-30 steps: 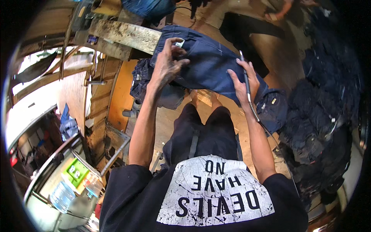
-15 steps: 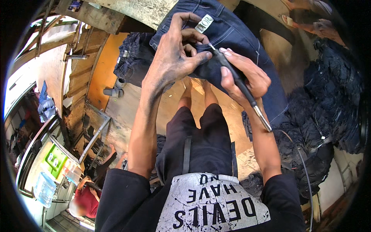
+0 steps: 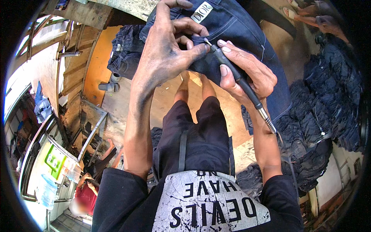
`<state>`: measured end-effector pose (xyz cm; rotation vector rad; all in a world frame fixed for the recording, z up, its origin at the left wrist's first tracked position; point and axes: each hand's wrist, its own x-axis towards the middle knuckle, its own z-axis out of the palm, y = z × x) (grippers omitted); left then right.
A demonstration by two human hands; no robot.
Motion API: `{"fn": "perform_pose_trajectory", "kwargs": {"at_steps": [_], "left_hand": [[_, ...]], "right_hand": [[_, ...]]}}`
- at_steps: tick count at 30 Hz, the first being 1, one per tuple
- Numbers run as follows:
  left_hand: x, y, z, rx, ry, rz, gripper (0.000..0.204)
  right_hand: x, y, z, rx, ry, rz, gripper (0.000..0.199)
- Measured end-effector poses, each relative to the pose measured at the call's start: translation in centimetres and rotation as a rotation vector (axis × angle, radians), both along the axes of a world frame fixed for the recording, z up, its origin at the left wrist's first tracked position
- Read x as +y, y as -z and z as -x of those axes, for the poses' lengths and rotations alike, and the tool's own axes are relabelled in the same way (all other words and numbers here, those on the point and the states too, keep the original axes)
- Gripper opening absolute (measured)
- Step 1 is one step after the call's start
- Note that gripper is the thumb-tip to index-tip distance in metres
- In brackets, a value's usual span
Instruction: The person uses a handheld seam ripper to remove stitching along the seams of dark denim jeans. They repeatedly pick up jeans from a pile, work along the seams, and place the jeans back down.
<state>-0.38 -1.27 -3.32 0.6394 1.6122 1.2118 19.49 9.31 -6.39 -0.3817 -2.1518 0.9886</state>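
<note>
jeans (image 3: 247, 34) pinched, hands (image 3: 166, 50) meeting, tool (image 3: 235, 75) gripped

Bright daylight, perhaps from the left; bent, dark fisheye edges

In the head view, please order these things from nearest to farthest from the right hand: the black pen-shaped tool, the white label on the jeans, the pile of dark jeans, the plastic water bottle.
1. Black pen-shaped tool: held in the right hand.
2. White label: above, on the dark jeans being worked on.
3. Pile of dark jeans: on the right side.
4. Plastic water bottle: far lower left.
</note>
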Motion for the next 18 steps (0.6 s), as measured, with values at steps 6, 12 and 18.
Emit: {"fn": "perform_pose_trajectory", "kwargs": {"at_steps": [6, 12, 18], "left_hand": [[-0.2, 0.8, 0.0, -0.042, -0.020, -0.042, 0.082], [-0.1, 0.2, 0.0, -0.049, -0.040, -0.031, 0.082], [0.4, -0.5, -0.2, -0.018, -0.067, 0.050, 0.083]], "right_hand": [[-0.1, -0.1, -0.2, -0.024, 0.001, 0.031, 0.029], [-0.1, 0.4, 0.1, 0.033, 0.052, 0.036, 0.031], [-0.1, 0.6, 0.1, 0.048, 0.067, 0.052, 0.031]]}}
